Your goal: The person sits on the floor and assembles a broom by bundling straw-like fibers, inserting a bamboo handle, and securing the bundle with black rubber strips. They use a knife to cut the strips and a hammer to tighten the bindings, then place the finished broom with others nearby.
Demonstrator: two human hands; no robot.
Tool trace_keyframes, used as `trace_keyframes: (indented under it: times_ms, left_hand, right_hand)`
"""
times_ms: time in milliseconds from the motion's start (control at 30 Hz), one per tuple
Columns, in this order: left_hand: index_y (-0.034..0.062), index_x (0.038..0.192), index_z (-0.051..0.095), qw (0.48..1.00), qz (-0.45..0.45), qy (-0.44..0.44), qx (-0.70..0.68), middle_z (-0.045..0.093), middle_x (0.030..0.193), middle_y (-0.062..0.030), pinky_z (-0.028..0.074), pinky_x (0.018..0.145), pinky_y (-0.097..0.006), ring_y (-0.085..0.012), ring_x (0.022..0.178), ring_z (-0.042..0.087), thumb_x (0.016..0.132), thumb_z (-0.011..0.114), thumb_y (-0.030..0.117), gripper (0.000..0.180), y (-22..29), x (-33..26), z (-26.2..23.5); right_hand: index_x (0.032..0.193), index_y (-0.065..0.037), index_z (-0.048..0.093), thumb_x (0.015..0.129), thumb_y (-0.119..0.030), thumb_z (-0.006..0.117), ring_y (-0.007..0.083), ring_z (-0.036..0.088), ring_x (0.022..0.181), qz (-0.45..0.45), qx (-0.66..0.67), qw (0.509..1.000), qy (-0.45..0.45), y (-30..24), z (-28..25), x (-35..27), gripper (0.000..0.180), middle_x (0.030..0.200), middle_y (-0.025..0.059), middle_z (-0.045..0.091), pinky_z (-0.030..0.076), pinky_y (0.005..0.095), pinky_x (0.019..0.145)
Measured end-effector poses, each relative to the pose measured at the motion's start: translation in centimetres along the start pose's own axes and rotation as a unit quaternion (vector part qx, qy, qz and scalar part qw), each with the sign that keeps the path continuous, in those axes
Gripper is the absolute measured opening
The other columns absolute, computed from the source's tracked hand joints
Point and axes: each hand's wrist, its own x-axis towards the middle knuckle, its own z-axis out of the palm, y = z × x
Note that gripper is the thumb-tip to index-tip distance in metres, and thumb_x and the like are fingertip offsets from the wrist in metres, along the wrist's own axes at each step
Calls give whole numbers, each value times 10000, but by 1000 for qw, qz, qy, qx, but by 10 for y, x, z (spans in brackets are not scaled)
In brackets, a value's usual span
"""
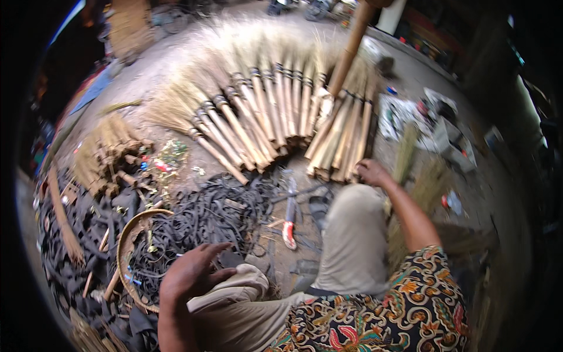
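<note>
My right hand point(373, 172) reaches past my raised right knee. Its fingers curl at the handle end of the outermost short grass broom point(360, 132) on the right of a row. My left hand point(198, 268) hovers by my left knee with fingers stretched and thumb apart, holding nothing. In front of me, many finished-looking brooms point(272, 108) lie fanned out, pale bristles pointing away, dark bands binding them to light wooden handles. Between the brooms and my legs lies a knife point(289, 226) with a red and white handle.
A heap of black rubber-like strips point(217, 205) and a round woven rim point(122, 252) lie to the left. Beyond them is a pile of short bristle bundles point(108, 152). A wooden post point(352, 47) rises among the brooms. Loose grass point(431, 182) and a grey box point(454, 141) sit at right.
</note>
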Motion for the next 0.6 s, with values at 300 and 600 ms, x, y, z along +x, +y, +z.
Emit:
trace_keyframes:
  times_ms: [300, 600]
  left_hand:
    - [28, 1515, 536, 973, -158, 0, -166, 654, 1395, -230, 528, 1023, -440, -311, 1214, 673, 875, 828, 345, 772, -33, 5, -7]
    - [-1, 1504, 519, 939, -228, -14, -255, 676, 1307, -164, 513, 1010, -376, -220, 1154, 653, 968, 770, 463, 752, -75, 26, 2]
  right_hand:
    - [1153, -19, 688, 1059, -432, 603, 160, 656, 643, 399, 315, 861, 11, 153, 194, -196, 433, 901, 62, 710, 532, 350, 529]
    - [1427, -14, 565, 1053, -455, 613, 395, 665, 1172, 604, 148, 758, 198, 229, 140, -224, 580, 1304, 233, 664, 525, 540, 1005]
